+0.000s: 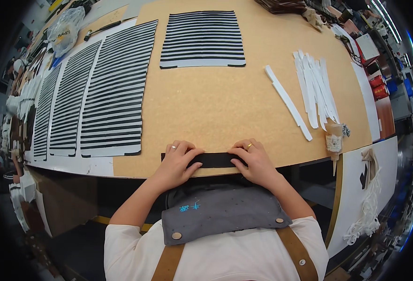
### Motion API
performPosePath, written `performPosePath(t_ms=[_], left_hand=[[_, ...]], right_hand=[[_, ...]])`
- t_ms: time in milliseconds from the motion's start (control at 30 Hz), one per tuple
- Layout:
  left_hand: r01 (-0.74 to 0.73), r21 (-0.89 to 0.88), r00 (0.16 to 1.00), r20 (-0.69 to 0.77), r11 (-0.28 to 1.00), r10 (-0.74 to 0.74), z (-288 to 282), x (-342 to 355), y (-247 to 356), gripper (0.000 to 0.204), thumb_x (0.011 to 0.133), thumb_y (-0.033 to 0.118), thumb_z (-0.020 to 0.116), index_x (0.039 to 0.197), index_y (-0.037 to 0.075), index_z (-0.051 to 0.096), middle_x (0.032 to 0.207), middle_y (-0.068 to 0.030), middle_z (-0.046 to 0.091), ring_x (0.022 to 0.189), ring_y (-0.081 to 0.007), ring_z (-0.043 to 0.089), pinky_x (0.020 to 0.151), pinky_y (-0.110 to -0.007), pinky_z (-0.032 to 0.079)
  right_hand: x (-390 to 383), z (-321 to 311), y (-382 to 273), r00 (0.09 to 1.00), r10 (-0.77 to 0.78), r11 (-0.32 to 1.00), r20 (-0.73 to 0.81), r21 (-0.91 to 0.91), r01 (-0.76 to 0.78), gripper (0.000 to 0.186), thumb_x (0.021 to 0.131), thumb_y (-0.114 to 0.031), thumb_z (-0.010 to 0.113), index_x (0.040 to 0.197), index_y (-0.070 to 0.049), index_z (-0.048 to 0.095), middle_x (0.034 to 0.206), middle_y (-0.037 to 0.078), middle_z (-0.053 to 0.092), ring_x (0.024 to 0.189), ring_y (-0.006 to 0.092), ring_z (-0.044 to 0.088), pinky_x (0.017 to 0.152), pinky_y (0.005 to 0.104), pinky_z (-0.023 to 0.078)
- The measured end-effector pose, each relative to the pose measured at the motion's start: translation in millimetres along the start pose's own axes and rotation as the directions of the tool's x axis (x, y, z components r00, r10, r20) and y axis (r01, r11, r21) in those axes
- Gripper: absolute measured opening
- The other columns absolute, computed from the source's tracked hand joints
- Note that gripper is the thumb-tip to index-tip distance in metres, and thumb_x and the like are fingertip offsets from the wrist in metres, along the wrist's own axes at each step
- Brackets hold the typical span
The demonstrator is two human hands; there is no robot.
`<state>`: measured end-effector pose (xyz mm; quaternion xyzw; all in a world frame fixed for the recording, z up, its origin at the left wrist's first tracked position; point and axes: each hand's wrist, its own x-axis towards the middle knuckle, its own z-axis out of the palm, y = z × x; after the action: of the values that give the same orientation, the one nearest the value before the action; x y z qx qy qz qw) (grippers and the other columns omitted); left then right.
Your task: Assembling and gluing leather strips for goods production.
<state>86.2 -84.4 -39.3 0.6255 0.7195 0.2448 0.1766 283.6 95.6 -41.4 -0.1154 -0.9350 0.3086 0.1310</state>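
A short, flat black strip [214,160] lies across the near edge of the tan work table, right in front of me. My left hand [177,161] grips its left part, thumb below and fingers curled over the upper edge. On the right end, my right hand [257,161] pinches the strip the same way. Each hand wears a ring. Between the hands the strip's dark face shows; the parts under my fingers are hidden. I cannot tell whether it is leather or fabric.
Sheets with black-and-white stripes lie on the left, such as this large one [117,93], and another striped sheet [202,40] lies at the far middle. White strips [315,89] are piled right, beside a small container [334,142]. A hammer [108,28] and plastic bag [66,33] sit far left.
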Motion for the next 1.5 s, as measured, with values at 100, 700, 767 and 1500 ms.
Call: performPosePath(t_ms=[100,700,767,1500], left_hand=[[0.004,-0.034,1.0,0.0,0.999,-0.004,0.2,1.0,0.1,0.031,0.085,0.018,0.069,0.114,0.01,0.061,0.107,-0.0094,0.051,0.104,-0.0284,0.047,0.095,-0.04,0.034],[-0.091,-0.061,0.989,-0.126,0.994,0.083,-0.5,3.9,9.0,0.031,0.084,0.014,0.069,0.113,0.01,0.06,0.107,-0.0076,0.057,0.102,-0.0256,0.05,0.094,-0.039,0.031],[-0.071,-0.089,0.992,-0.108,0.994,0.061,-6.9,5.5,7.7,0.032,0.084,0.013,0.069,0.114,0.01,0.06,0.102,-0.0065,0.06,0.101,-0.0244,0.051,0.093,-0.038,0.031],[0.127,0.3,0.955,-0.296,0.946,-0.034,-28.4,9.5,-27.1,0.025,0.083,0.01,0.066,0.107,0.009,0.06,0.102,-0.0068,0.057,0.098,-0.0258,0.053,0.086,-0.038,0.035]], right_hand=[[0.5,2.5,-1.3,0.998,0.067,0.998,0.006,0.003,-0.067,0.02,0.081,-0.01,0.069,0.1,-0.008,0.062,0.102,0.008,0.058,0.102,0.0272,0.053,0.09,0.0392,0.04],[9.5,-4.2,-17.7,0.996,-0.091,0.992,0.019,-0.081,0.092,0.011,0.082,-0.004,0.065,0.09,-0.007,0.057,0.093,0.007,0.056,0.095,0.0263,0.051,0.091,0.0382,0.034],[10.5,-11.2,-19.6,0.996,-0.081,0.996,0.022,-0.023,0.081,0.011,0.083,-0.005,0.065,0.09,-0.006,0.057,0.09,0.007,0.057,0.093,0.0268,0.052,0.091,0.0378,0.034],[15.8,-8.2,2.0,0.993,0.035,0.986,-0.11,-0.156,-0.052,0.024,0.08,-0.012,0.07,0.102,-0.007,0.062,0.101,0.008,0.057,0.097,0.0272,0.052,0.085,0.0388,0.039]])
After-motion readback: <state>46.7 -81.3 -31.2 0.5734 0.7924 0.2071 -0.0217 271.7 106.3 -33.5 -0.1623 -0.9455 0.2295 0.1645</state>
